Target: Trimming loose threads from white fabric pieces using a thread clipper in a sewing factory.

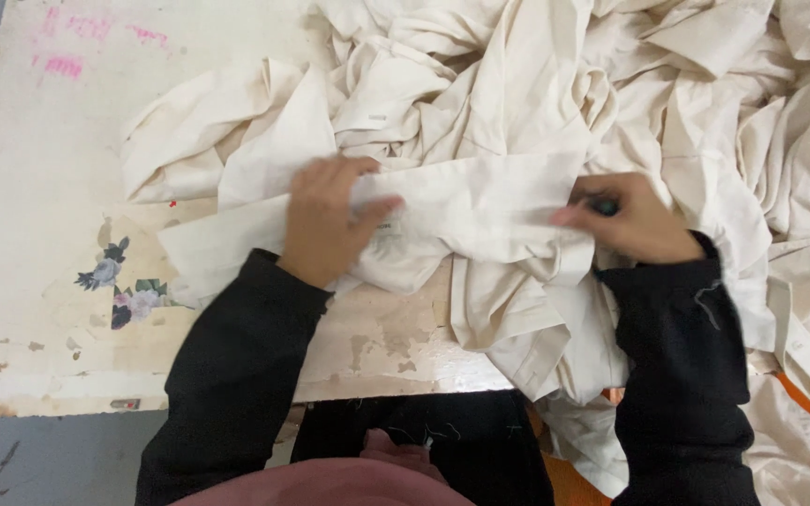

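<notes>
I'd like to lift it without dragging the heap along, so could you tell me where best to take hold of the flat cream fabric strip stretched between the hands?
Probably by its two ends, from the near table edge. The fabric strip lies flat and level across the pile; the left hand and right hand already press those ends, and its middle is free.
</notes>
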